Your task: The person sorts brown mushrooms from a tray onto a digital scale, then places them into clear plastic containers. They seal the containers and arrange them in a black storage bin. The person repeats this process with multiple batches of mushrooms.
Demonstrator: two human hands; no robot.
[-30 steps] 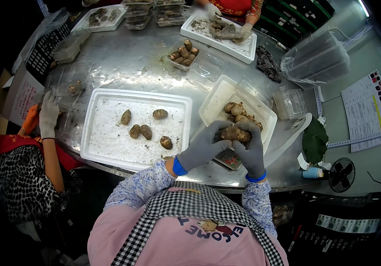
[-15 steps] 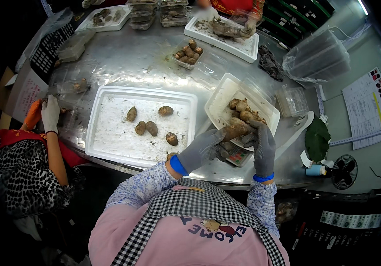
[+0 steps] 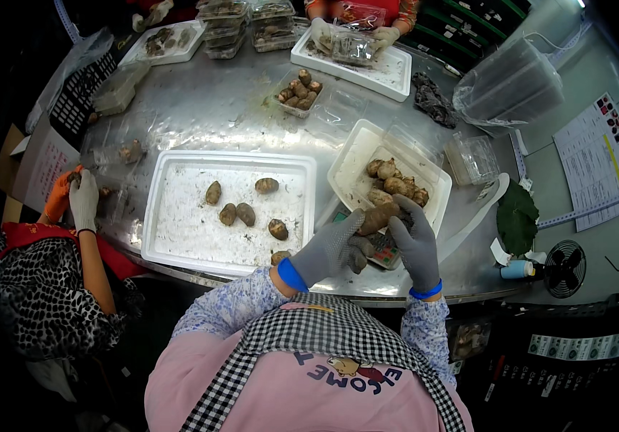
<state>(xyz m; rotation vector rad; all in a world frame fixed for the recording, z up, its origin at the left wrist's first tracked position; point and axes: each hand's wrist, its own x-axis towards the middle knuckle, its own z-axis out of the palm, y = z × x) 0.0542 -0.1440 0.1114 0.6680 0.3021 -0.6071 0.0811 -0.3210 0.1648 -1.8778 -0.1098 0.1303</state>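
In grey gloves with blue cuffs, my left hand (image 3: 322,250) and my right hand (image 3: 417,243) hold one brown taro (image 3: 378,218) between them. The left fingers wrap its left end, and the right fingers close on its other end. Just beyond it, more taros (image 3: 400,186) lie in a cream plastic tub (image 3: 345,160). Partly hidden under my hands is a scale (image 3: 386,258) with coloured keys. A white tray (image 3: 304,189) to the left carries several separate small taros (image 3: 236,214).
A clear box of taros (image 3: 299,94) stands farther back. Across the table a co-worker's gloved hands hold a clear box (image 3: 353,45) over a white tray (image 3: 398,74). Another co-worker's hands (image 3: 79,196) work at the left. A small fan (image 3: 564,268) sits at the right edge.
My right hand has shifted slightly left and down along the taro, which stays in both hands. The co-worker opposite now holds the clear box more upright.
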